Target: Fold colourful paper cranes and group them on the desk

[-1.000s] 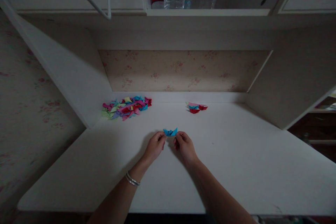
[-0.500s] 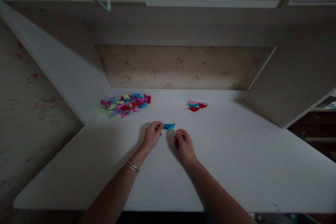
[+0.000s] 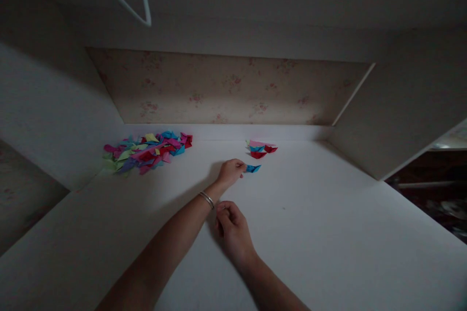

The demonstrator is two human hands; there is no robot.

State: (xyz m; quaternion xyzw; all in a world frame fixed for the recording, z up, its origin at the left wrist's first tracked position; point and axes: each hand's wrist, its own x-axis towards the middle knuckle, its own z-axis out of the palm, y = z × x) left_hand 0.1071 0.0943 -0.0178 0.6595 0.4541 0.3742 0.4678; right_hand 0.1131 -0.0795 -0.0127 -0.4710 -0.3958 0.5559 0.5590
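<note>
The left hand (image 3: pixel 231 172), just above the centre of the frame's lower half, pinches a blue paper boat (image 3: pixel 253 168) by its left end, thumb and fingertips pressed together. The boat points toward the right of the frame, near the middle. The right hand (image 3: pixel 233 228), lower down and close to the left wrist, has its fingers curled in toward the thumb; whether anything sits inside that curl cannot be told. A silvery bracelet (image 3: pixel 207 199) circles the left wrist. Just above the boat lies a small cluster of folded papers (image 3: pixel 258 155), red, blue and pink. At centre left, a heap of coloured papers (image 3: pixel 149 150) rests on the white tabletop (image 3: pixel 328 214). Behind runs a floral panel (image 3: pixel 233 87), and a white bent rod (image 3: pixel 120 0) hangs at upper left.
</note>
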